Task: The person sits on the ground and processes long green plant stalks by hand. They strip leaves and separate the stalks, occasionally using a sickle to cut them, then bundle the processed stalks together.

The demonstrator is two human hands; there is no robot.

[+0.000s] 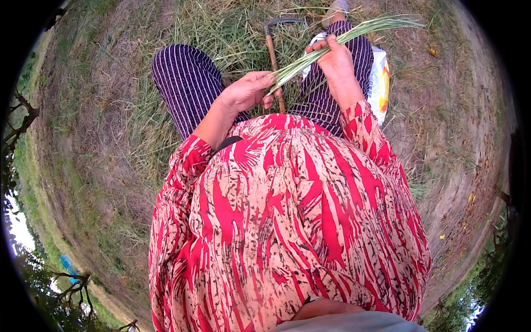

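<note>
A thin bundle of long green grass stalks (305, 63) stretches slantwise between my two hands. My left hand (249, 91) holds its paler lower end between thumb and fingers, above my lap. Farther along, my right hand (337, 62) is closed around the stalks, over my right leg, and the leafy tips (386, 25) fan out beyond it. Below the bundle lies a sickle, its wooden handle (271, 52) running between my legs and its curved metal blade (287, 20) pointing right. Grass partly hides the blade.
Loose cut grass (236, 39) covers the ground between and beyond my legs. A white printed plastic bag (379, 87) lies under my right leg. Dry soil (439, 137) with scattered yellow leaves spreads to the right. Bare tree branches (79, 282) show at the lower left rim.
</note>
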